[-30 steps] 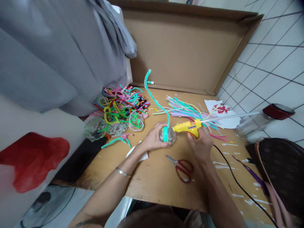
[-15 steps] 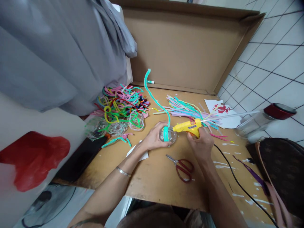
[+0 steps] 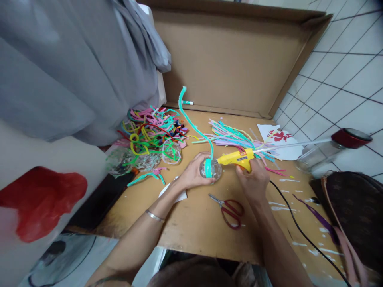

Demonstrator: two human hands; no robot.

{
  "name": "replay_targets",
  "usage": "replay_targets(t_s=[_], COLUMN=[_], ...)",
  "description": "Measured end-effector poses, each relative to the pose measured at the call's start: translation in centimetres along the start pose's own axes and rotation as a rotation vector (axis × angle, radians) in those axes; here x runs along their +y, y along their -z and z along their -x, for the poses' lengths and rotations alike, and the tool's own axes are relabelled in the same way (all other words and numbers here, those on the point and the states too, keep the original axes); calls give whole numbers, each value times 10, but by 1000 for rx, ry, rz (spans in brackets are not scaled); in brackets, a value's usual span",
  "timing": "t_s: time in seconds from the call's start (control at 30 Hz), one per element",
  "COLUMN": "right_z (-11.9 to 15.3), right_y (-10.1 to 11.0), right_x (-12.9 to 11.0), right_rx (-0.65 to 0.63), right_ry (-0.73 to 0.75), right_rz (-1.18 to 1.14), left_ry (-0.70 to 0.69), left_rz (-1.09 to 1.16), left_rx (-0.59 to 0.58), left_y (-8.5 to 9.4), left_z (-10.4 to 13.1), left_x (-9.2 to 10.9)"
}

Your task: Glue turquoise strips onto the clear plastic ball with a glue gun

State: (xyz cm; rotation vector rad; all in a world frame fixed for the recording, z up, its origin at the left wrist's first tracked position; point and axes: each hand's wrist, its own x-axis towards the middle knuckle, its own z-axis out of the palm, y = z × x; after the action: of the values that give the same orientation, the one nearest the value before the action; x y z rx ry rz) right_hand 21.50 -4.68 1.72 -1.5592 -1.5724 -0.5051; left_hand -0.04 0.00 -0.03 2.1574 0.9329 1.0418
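Note:
My left hand is closed around a clear plastic piece, rounded like a bottle bottom. A turquoise pipe cleaner is wrapped over that piece, and its long free end curves up and away toward the back. In my right hand is a yellow hot glue gun, gripped by its handle. The gun's nozzle touches or nearly touches the pipe cleaner at the top of the clear piece. A long glue stick sticks out of the gun's rear. Red-handled scissors lie on the table between my forearms.
A heap of colourful pipe cleaners lies at the left, with straight ones behind the gun. A glass bottle and a brown bag stand at right. A black cord crosses the table. A cardboard wall rises behind.
The pipe cleaner's free end has swung slightly left. Both hands, the clear piece and the glue gun stay nearly in place; the whole view has shifted a little.

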Motion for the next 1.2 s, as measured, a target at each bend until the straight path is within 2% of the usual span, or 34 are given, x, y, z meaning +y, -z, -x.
replay_targets(t_s=[0.87,1.2], right_z=[-2,-1], right_y=[2,0], right_x=[1,2], right_rx=[-21,26], right_ry=[67,74], right_rz=[-69,-47], left_ry=[4,8], left_rz=[-5,8], left_rx=[1,2], left_y=[0,0], left_z=[1,1], left_x=[0,1])
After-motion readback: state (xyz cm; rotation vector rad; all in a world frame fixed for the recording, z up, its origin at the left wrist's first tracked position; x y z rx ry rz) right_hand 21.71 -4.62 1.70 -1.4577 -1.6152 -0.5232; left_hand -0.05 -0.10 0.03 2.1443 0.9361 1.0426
